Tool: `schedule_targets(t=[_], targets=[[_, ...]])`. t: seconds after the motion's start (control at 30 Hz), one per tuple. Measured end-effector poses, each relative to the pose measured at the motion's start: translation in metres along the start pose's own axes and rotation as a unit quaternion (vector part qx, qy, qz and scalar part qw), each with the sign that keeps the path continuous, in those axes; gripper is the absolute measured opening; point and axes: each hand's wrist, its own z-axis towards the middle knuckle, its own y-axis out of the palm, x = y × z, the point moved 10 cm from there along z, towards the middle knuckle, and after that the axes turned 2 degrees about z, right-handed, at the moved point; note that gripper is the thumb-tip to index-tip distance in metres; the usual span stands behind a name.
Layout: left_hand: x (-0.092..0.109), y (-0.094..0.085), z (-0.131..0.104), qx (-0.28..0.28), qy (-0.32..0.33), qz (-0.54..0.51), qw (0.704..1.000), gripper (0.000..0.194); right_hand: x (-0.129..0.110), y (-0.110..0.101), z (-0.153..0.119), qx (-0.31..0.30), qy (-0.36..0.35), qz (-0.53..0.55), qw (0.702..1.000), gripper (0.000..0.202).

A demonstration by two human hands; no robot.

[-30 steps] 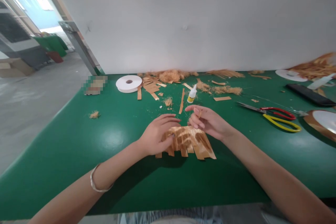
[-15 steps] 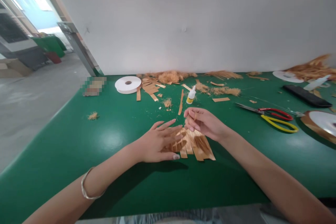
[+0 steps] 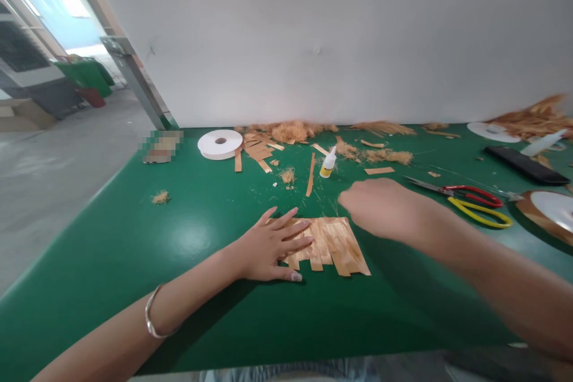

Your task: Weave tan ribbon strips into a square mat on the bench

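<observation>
My left hand [image 3: 277, 245] lies flat with fingers spread over the left part of a panel of tan ribbon strips [image 3: 342, 245]. The strips lie side by side, their near ends uneven. My right hand [image 3: 380, 209] is blurred above the table just right of the panel's far edge, its fingers tucked out of sight; whether it holds anything is hidden. Beyond it stands a small glue bottle [image 3: 328, 165] with a yellow label. Scissors [image 3: 465, 197] with one red and one yellow handle lie to the right of this hand.
On the green table [image 3: 111, 262] are a white tape roll [image 3: 219, 144], cut strips [image 3: 259, 152] and heaps of frayed fibre [image 3: 290, 130]. To the right lie a black case [image 3: 526, 165] and a ribbon spool [image 3: 548, 215]. A white board [image 3: 313, 42] closes off the back.
My right hand has moved right and slightly nearer, off the panel, turning its back up. My left hand has settled flat on the strips, showing more of the panel.
</observation>
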Motion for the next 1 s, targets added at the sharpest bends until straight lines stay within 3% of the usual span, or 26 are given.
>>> schedule_targets(t=[0.07, 0.13, 0.2, 0.3, 0.37, 0.43, 0.5, 0.53, 0.57, 0.6, 0.63, 0.67, 0.7, 0.73, 0.77, 0.83, 0.9, 0.97, 1.0], targets=[[-0.001, 0.003, 0.0, -0.014, -0.007, 0.014, 1.0, 0.071, 0.004, 0.004, 0.005, 0.022, -0.003, -0.13, 0.991, 0.02], [-0.002, 0.005, 0.0, -0.027, -0.01, 0.028, 0.999, 0.072, 0.002, 0.01, 0.012, 0.019, -0.009, -0.145, 0.989, 0.047], [-0.002, 0.006, 0.0, -0.038, -0.009, 0.037, 0.999, 0.074, 0.0, 0.01, 0.017, 0.027, -0.002, -0.064, 0.998, 0.066], [-0.001, 0.006, -0.001, -0.048, -0.01, 0.04, 0.998, 0.074, -0.003, 0.016, 0.017, -0.013, 0.0, 0.154, 0.988, 0.068], [-0.001, 0.005, -0.001, -0.045, -0.011, 0.04, 0.998, 0.074, -0.009, 0.027, 0.012, -0.097, -0.003, 0.297, 0.95, 0.063], [0.0, 0.004, -0.001, -0.036, -0.008, 0.041, 0.998, 0.074, -0.024, 0.04, 0.0, -0.244, -0.015, 0.382, 0.891, 0.073], [0.0, 0.003, 0.0, -0.031, -0.008, 0.044, 0.999, 0.073, -0.046, 0.052, -0.023, -0.411, -0.046, 0.376, 0.829, 0.077], [-0.001, 0.003, 0.0, -0.031, -0.01, 0.044, 0.998, 0.073, -0.05, 0.055, -0.032, -0.456, -0.05, 0.326, 0.826, 0.066], [-0.001, 0.004, 0.0, -0.034, -0.012, 0.045, 0.998, 0.073, -0.046, 0.057, -0.032, -0.459, -0.035, 0.25, 0.852, 0.05], [-0.001, 0.005, 0.0, -0.038, -0.014, 0.045, 0.998, 0.073, -0.034, 0.053, -0.023, -0.4, 0.006, 0.14, 0.906, 0.037], [-0.002, 0.005, 0.0, -0.041, -0.015, 0.044, 0.998, 0.073, -0.019, 0.036, -0.008, -0.273, 0.065, 0.024, 0.959, 0.034], [-0.002, 0.006, 0.0, -0.044, -0.016, 0.043, 0.998, 0.073, -0.017, 0.021, -0.002, -0.178, 0.096, -0.037, 0.979, 0.042], [-0.002, 0.007, 0.0, -0.046, -0.016, 0.042, 0.998, 0.074, -0.018, 0.005, 0.001, -0.08, 0.115, -0.085, 0.986, 0.05], [-0.003, 0.007, 0.0, -0.047, -0.017, 0.041, 0.998, 0.074, -0.028, -0.016, 0.001, 0.049, 0.101, -0.132, 0.985, 0.056], [-0.003, 0.007, 0.0, -0.046, -0.018, 0.04, 0.998, 0.075, -0.038, -0.029, -0.003, 0.133, 0.073, -0.147, 0.977, 0.061], [-0.003, 0.007, 0.0, -0.043, -0.017, 0.038, 0.998, 0.075, -0.047, -0.044, -0.009, 0.224, 0.03, -0.1, 0.969, 0.063], [-0.003, 0.008, 0.0, -0.04, -0.016, 0.038, 0.998, 0.075, -0.04, -0.039, -0.004, 0.165, 0.005, 0.055, 0.985, 0.061], [-0.003, 0.008, 0.0, -0.037, -0.015, 0.042, 0.998, 0.074, -0.041, -0.015, 0.004, -0.015, -0.023, 0.218, 0.975, 0.063], [-0.003, 0.007, 0.001, -0.035, -0.015, 0.045, 0.998, 0.074, -0.048, 0.003, 0.0, -0.138, -0.041, 0.27, 0.952, 0.068]])
